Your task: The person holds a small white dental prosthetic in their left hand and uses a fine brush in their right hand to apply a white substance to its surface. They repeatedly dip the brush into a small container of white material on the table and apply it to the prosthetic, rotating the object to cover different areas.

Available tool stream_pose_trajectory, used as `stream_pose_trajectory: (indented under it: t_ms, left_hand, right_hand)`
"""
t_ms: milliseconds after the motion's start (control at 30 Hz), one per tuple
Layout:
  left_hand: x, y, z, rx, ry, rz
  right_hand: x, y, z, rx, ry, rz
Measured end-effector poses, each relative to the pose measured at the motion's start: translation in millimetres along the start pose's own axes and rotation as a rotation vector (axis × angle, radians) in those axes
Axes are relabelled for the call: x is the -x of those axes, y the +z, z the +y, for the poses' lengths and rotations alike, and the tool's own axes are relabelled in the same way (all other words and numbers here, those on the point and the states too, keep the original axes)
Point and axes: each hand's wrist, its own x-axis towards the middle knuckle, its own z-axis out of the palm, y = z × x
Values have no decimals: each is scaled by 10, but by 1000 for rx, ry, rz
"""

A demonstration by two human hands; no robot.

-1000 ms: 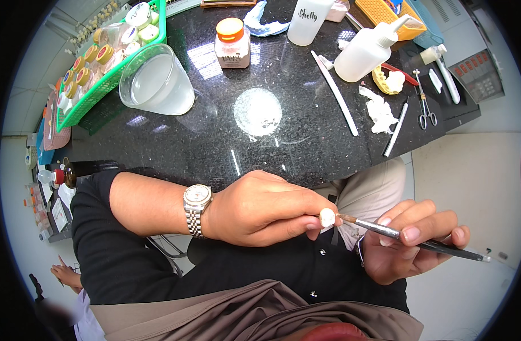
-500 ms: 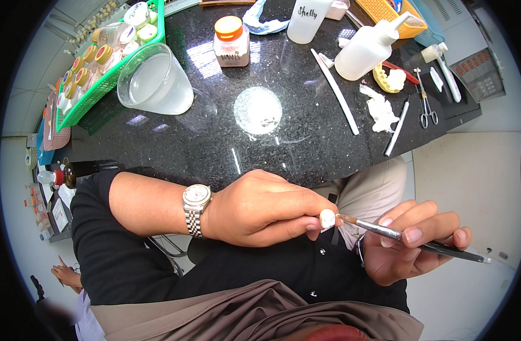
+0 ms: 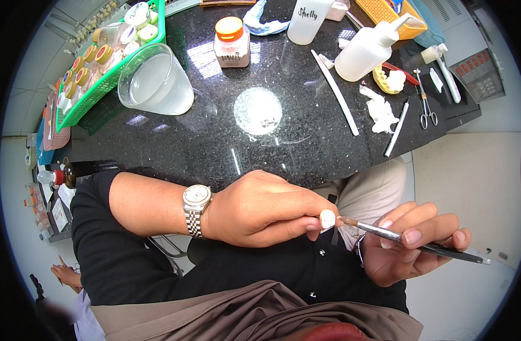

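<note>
Between thumb and index finger, my left hand (image 3: 266,210) pinches a small white tooth-shaped piece (image 3: 327,219); the fingers hide part of it. My right hand (image 3: 417,241) grips a slim paintbrush (image 3: 385,232) with a dark handle, a silvery ferrule and brownish bristles. The brush points left, and its tip sits right beside the white piece; whether it touches cannot be made out. Both hands are held above my lap, in front of the table's near edge.
A black speckled table (image 3: 215,148) carries a clear cup of liquid (image 3: 158,85), an orange-lidded jar (image 3: 232,45), a white squeeze bottle (image 3: 366,51), a yellowish dental cast (image 3: 388,78), scissors-like forceps (image 3: 425,105) and a green basket (image 3: 104,85) of jars. Another person's hand (image 3: 67,274) shows at lower left.
Very little differs. The brush and the fingers of my right hand have shifted slightly; my left hand keeps its place with the white piece.
</note>
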Motion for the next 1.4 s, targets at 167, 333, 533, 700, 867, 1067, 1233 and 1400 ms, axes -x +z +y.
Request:
stream_pose_trajectory:
  t_ms: [167, 333, 533, 700, 867, 1067, 1233, 1400]
  left_hand:
    - [4, 5, 0, -4, 8, 10]
    - [-7, -6, 3, 3, 0, -2]
    - [-2, -7, 6, 4, -5, -7]
    - [-1, -11, 10, 0, -11, -8]
    - [-4, -4, 14, 12, -12, 2]
    - [-6, 0, 19, 2, -7, 9]
    - [7, -4, 13, 6, -21, 6]
    - [-2, -19, 18, -3, -6, -9]
  right_hand:
    - [-4, 2, -2, 24, 5, -19]
    - [6, 5, -4, 8, -13, 16]
    - [-30, -18, 30, 56, -42, -121]
    - [-38, -36, 42, 62, -42, -157]
    - [-31, -25, 38, 61, -50, -134]
    - [-35, -25, 40, 52, -37, -147]
    - [-18, -18, 27, 42, -39, -114]
    - [-38, -20, 26, 65, -26, -140]
